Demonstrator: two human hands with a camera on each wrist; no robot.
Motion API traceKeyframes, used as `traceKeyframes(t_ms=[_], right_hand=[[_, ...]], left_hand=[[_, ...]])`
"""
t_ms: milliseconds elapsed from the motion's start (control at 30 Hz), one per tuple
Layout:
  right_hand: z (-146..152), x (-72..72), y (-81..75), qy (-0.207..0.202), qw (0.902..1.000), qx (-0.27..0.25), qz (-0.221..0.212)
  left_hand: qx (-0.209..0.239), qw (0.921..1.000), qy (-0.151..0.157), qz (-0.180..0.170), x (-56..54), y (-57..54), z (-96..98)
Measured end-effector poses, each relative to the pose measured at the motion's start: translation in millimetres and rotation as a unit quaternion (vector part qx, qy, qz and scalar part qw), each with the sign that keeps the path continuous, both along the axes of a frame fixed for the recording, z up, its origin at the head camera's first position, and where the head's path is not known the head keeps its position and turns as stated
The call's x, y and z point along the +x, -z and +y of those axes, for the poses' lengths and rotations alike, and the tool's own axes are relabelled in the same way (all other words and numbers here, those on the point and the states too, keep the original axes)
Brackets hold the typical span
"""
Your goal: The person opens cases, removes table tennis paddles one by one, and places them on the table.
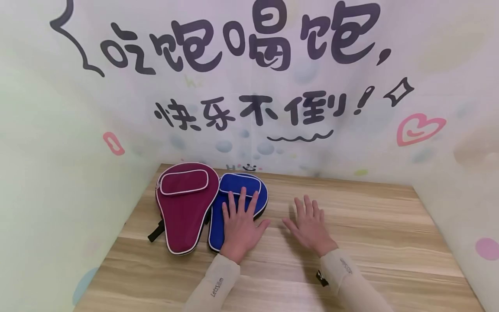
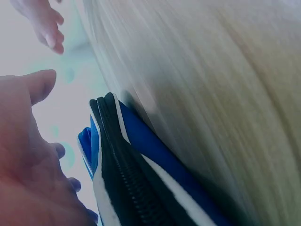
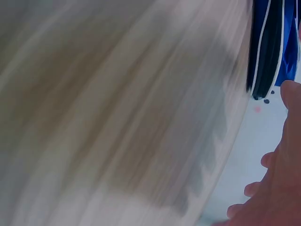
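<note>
Left fingers (image 1: 241, 200) over the blue case (image 1: 217, 219)

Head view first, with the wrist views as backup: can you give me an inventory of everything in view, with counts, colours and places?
Blue case: one, blue with white piping and a black zip, on the table under the left hand
Maroon case: one, maroon with white piping, left of the blue case
Strap or tab: at least one, black, at the maroon case's left edge
Table: one, light wood grain, below everything
Lettering: two lines, black, on the back wall
Heart drawing: one, pink, right of the lettering
Sleeves: two, pale beige, on both arms
Left hand: one, fingers spread, over the blue case
Right hand: one, over bare table
</note>
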State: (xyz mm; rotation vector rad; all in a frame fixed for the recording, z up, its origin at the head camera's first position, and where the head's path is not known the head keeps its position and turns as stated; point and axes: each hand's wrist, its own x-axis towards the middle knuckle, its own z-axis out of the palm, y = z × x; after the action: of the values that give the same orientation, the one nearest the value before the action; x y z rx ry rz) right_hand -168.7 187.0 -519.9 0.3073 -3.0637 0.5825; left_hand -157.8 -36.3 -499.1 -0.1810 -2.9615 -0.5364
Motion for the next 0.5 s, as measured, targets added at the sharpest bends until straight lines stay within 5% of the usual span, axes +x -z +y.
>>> traceKeyframes(t_ms=[300, 500], right_hand=[[-42.5, -16.1, -7.0, -0.022, 0.9976, -0.056, -0.033], [-64.4, -26.4, -13.2, 0.001, 0.9947, -0.079, -0.065]], left_hand=[[0.008, 0.9994, -0.033, -0.011, -0.1, 0.7, -2.7], [0.003, 0.9988, -0.05, -0.002, 1.2, 3.2, -5.1]])
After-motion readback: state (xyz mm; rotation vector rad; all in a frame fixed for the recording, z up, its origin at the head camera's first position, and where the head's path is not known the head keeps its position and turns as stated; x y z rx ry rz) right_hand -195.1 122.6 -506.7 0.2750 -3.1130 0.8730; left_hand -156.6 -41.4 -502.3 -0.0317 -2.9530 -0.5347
